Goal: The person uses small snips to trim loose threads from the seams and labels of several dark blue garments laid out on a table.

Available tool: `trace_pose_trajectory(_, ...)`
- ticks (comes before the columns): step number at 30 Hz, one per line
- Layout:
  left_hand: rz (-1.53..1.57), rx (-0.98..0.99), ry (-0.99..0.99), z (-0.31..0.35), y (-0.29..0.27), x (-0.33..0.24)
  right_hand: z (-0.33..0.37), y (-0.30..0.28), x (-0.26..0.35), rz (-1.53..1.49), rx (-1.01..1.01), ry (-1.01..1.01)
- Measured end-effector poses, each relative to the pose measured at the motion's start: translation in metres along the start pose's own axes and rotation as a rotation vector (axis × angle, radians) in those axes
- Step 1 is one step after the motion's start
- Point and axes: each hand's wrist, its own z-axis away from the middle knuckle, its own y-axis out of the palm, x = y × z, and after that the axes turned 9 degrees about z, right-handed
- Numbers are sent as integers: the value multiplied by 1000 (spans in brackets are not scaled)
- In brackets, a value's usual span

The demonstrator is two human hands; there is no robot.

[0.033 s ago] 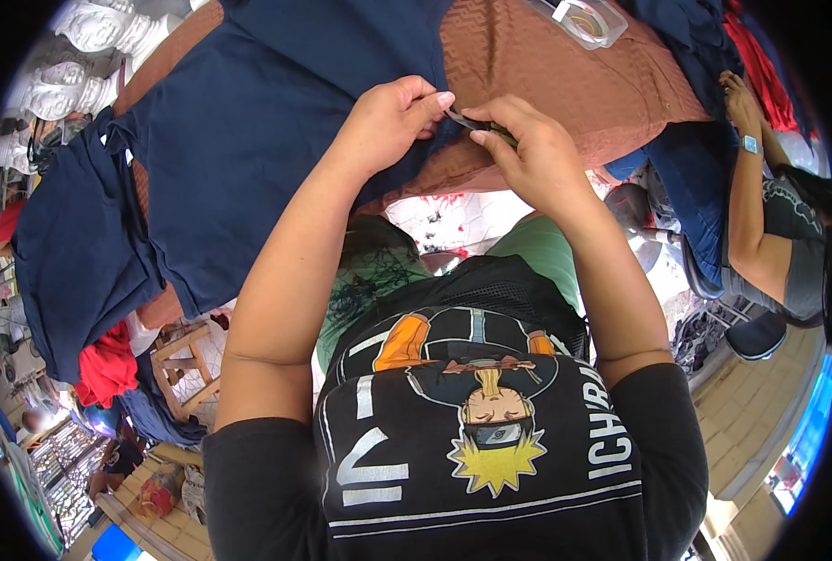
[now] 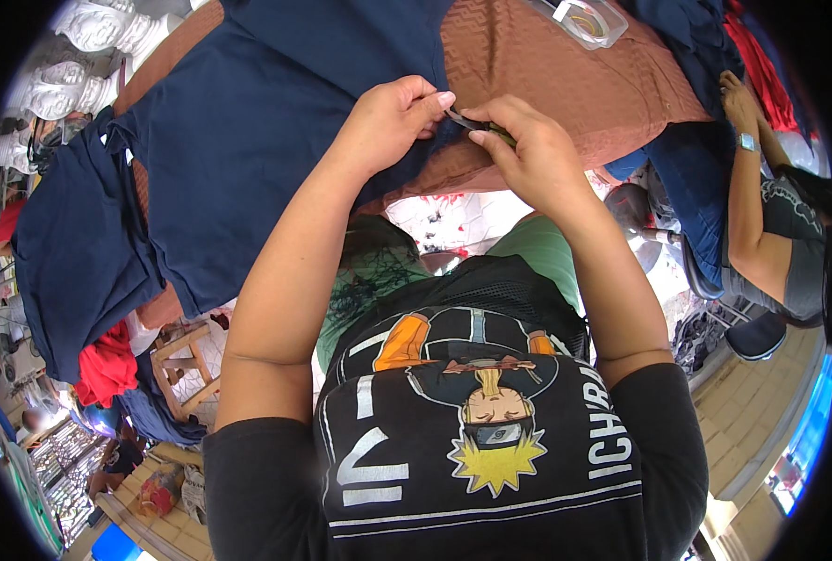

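Note:
A large piece of navy cloth (image 2: 248,122) lies across the brown-covered table (image 2: 566,89) and hangs over its left and near edges. My left hand (image 2: 397,122) pinches the right edge of this cloth between thumb and fingertips. Just to its right, my right hand (image 2: 533,145) is closed around a pair of small thread snips (image 2: 467,121) with a green handle. The dark blades point left and reach almost to my left thumb. Whether they touch the cloth or a thread is too small to tell.
A clear plastic container (image 2: 592,21) with rings inside sits at the far right of the table. To the right, a co-worker's arm (image 2: 745,178) reaches toward dark blue cloth. Red fabric (image 2: 107,365) and a wooden stool (image 2: 184,369) are at the lower left.

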Motion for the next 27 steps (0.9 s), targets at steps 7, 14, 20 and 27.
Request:
trace_pose_trajectory(7,-32,1,13,-2,0,3,-4,3,4,47,-22,-42)
trace_pose_trajectory(14,-36,-39,59,-3,2,6,-7,-2,6,134,0,-66)
trace_pose_trajectory(20,-147,59,144,20,-5,-12,-2,-9,0,74,-63,23)
trace_pose_trajectory(27,-124,181,629,83,-41,-56,9,-25,-15,-70,-85,138)
